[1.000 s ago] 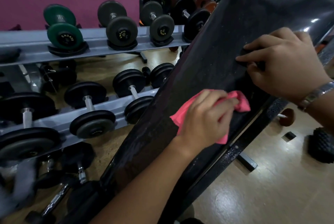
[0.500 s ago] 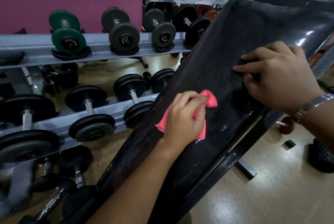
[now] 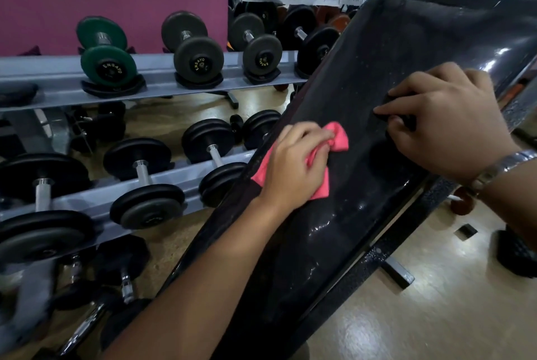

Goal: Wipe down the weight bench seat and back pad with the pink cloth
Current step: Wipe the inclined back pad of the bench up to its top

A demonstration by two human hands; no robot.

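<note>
The black padded bench back pad (image 3: 363, 75) slopes from the lower middle up to the upper right, speckled with droplets and wet in patches. My left hand (image 3: 296, 160) presses the pink cloth (image 3: 337, 139) flat against the pad near its left edge, fingers closed over it. My right hand (image 3: 444, 118) rests higher on the pad, to the right, curled around a small dark object (image 3: 405, 120) that I cannot identify. A metal watch sits on my right wrist.
A grey two-tier dumbbell rack (image 3: 162, 89) stands left of the bench, holding several dumbbells, with more on the floor below. The bench's black frame foot (image 3: 398, 272) sticks out on the tan floor at the right. Newspapers cover the wall behind.
My left hand has slid the pink cloth leftward and up across the pad, from its right part to its left edge. My right hand has stayed on the pad.
</note>
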